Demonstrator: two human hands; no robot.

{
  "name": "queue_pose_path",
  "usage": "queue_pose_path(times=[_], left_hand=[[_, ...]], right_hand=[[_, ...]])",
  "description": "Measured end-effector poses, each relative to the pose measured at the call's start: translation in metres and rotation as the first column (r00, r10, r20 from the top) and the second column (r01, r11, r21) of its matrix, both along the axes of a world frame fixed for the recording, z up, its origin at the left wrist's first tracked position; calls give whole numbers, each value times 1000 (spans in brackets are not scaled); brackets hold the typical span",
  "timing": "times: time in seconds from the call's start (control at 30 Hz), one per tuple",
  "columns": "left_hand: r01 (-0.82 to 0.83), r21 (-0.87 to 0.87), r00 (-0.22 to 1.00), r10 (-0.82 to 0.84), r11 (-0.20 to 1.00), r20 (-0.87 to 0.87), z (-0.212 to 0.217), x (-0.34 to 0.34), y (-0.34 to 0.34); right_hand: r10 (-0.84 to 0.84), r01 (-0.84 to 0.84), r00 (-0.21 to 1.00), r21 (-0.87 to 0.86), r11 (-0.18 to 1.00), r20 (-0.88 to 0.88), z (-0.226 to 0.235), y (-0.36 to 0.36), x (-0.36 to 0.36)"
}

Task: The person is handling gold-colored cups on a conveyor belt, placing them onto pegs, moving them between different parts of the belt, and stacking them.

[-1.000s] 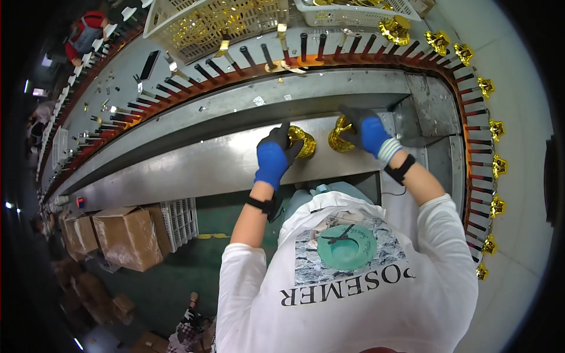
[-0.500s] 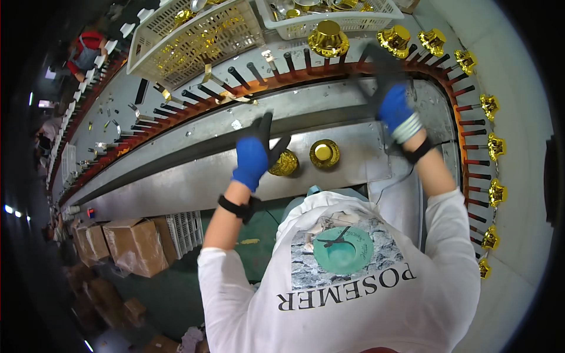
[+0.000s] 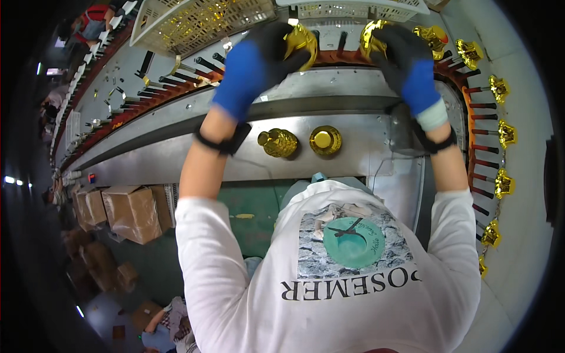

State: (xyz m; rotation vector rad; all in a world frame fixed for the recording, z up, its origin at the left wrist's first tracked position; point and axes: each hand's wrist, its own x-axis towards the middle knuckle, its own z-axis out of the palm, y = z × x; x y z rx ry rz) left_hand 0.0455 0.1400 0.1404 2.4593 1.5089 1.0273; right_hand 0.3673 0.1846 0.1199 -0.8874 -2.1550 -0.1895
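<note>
Both my hands wear black gloves with blue cuffs, raised over the far rail. My left hand [image 3: 259, 62] has its fingers curled round a shiny gold flared piece [image 3: 302, 44]. To its right, my right hand [image 3: 407, 66] is closed round another gold flared piece [image 3: 371, 40], its thumb side facing the left hand. Both pieces are partly hidden by the gloves. On the metal bench [image 3: 194, 159] nearer me, a patterned gold piece with a narrow neck [image 3: 278, 143] leans to the left. Beside it a round gold piece [image 3: 325, 141] stands with its flat end up.
A curved orange rail [image 3: 465, 117] carries several black-tipped pegs, with gold flared pieces [image 3: 506, 134] on pegs along the right. White plastic crates [image 3: 200, 26] stand beyond the rail. Cardboard boxes [image 3: 130, 212] sit at lower left. Other people [image 3: 94, 23] are at far left.
My hands have reached farther out over the rail and closed on gold pieces. The left hand has left the bench, uncovering the leaning narrow-necked piece.
</note>
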Motion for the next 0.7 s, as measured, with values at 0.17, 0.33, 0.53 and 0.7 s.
queue_pose_path(times=[0.17, 0.33, 0.53, 0.7], left_hand=[[-252, -702, 967, 145, 667, -209, -93, -77, -89], [-204, -718, 934, 352, 665, 61, -255, -114, -162], [-372, -587, 928, 272, 719, -255, -225, -26, -159], [-357, -593, 934, 282, 722, -220, -220, -24, -165]], right_hand=[[286, -256, 958, -455, 853, -3, -64, -99, -39], [416, -276, 903, -595, 755, 110, -144, -136, -93], [349, 74, 751, -596, 800, 561, -186, -136, -81], [258, 21, 906, -643, 765, 337, -189, -139, -57]])
